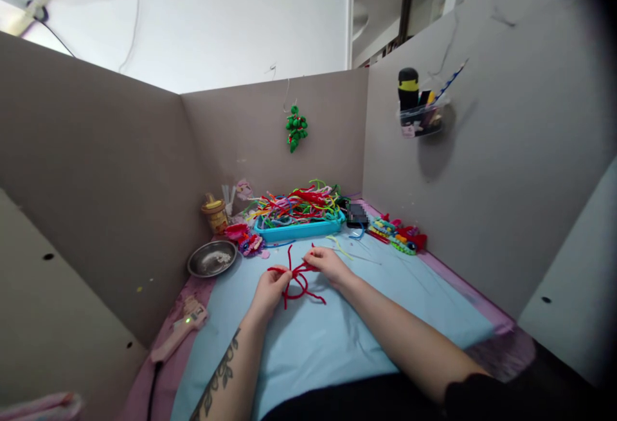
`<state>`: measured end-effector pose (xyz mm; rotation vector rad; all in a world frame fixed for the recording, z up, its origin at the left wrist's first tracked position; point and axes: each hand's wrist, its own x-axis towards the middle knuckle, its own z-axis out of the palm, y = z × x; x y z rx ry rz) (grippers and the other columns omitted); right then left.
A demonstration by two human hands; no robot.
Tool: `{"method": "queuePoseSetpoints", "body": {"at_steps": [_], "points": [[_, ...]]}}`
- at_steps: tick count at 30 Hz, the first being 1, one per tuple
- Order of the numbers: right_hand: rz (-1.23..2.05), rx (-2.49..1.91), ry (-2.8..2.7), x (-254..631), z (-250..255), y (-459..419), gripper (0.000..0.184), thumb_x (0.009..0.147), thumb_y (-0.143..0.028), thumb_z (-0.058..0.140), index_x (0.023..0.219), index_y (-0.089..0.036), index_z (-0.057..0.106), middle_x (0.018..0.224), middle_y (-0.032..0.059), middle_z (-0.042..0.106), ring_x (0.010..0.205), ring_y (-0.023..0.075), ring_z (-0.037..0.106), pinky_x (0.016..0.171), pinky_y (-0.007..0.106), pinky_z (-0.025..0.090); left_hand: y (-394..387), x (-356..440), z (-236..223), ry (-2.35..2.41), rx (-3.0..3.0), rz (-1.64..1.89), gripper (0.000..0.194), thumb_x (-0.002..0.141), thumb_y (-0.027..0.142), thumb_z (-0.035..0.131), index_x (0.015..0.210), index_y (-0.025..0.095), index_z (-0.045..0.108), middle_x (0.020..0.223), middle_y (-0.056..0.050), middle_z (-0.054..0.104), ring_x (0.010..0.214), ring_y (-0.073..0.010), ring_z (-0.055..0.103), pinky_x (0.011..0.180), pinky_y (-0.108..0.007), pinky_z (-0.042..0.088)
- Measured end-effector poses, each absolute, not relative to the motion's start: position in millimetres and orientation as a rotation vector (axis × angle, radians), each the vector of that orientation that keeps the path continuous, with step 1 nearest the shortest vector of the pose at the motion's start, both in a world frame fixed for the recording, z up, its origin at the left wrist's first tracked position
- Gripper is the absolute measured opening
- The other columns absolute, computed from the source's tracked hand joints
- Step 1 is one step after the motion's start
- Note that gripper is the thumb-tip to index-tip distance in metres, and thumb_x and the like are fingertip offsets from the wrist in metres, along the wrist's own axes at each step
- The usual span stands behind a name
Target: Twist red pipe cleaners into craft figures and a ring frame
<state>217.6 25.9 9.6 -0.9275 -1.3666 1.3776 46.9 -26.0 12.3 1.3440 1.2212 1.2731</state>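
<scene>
Between my hands, over the blue cloth, is a cluster of red pipe cleaners (299, 292), bent into a loop with several loose ends sticking out. My left hand (270, 288) pinches it on the left side, thumb and fingers together near the crossing. On the upper right, my right hand (329, 265) is closed on another part of the same red pipe cleaners. The fingertips partly hide where the strands meet.
A blue tray (299, 232) heaped with colourful pipe cleaners stands at the back. To the left are a metal bowl (212, 259) with small white bits and a pink glue gun (186, 328), its light green. Colourful pipe-cleaner figures (402, 236) lie at right, beside a dark phone-like object (357, 214).
</scene>
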Motion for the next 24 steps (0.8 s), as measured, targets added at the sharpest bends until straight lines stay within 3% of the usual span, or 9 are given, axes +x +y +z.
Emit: {"method": "queuePoseSetpoints", "body": {"at_steps": [3,11,14,18,24], "points": [[1.308,-0.865,-1.442,218.3,9.3,28.4,0.026,0.063,-0.039,0.065,0.061,-0.015,0.056,0.051,-0.0043,0.05,0.05,0.0083,0.041,0.052,0.022,0.031,-28.5,47.9,14.0,1.206,1.389,1.268,0.019,0.065,0.034,0.064,0.066,0.017,0.057,0.063,-0.001,0.062,0.061,-0.0142,0.054,0.059,-0.024,0.038],[1.222,-0.82,-1.505,222.5,18.4,32.5,0.025,0.067,-0.039,0.063,0.063,-0.015,0.057,0.059,-0.0008,0.058,0.058,0.0113,0.05,0.06,0.024,0.038,-31.0,53.8,13.3,1.161,1.389,1.153,0.02,0.065,0.033,0.064,0.064,0.017,0.052,0.056,0.002,0.058,0.051,-0.0104,0.048,0.051,-0.021,0.033],[1.303,-0.819,-1.538,223.0,18.9,30.7,0.029,0.07,-0.042,0.061,0.08,-0.015,0.06,0.072,0.0024,0.063,0.066,0.013,0.055,0.059,0.024,0.04,-28.0,51.5,11.1,1.165,1.376,1.184,0.024,0.066,0.037,0.065,0.067,0.015,0.055,0.061,-0.001,0.06,0.055,-0.0117,0.051,0.054,-0.022,0.035],[1.404,-0.902,-1.397,218.2,14.9,25.0,0.046,0.072,-0.046,0.059,0.109,-0.019,0.052,0.084,0.0031,0.064,0.069,0.0141,0.059,0.052,0.022,0.041,-21.6,46.7,6.3,1.206,1.275,1.347,0.031,0.062,0.043,0.069,0.069,0.015,0.058,0.062,0.0,0.06,0.058,-0.0122,0.052,0.057,-0.022,0.037],[1.466,-0.766,-1.577,198.4,3.5,15.0,0.034,0.063,-0.042,0.069,0.082,-0.014,0.064,0.072,0.0026,0.065,0.064,0.013,0.056,0.053,0.021,0.037,-17.0,45.8,-1.3,1.173,1.183,1.385,0.04,0.057,0.044,0.073,0.08,0.014,0.057,0.056,0.004,0.055,0.047,-0.0086,0.047,0.047,-0.02,0.032]]}}
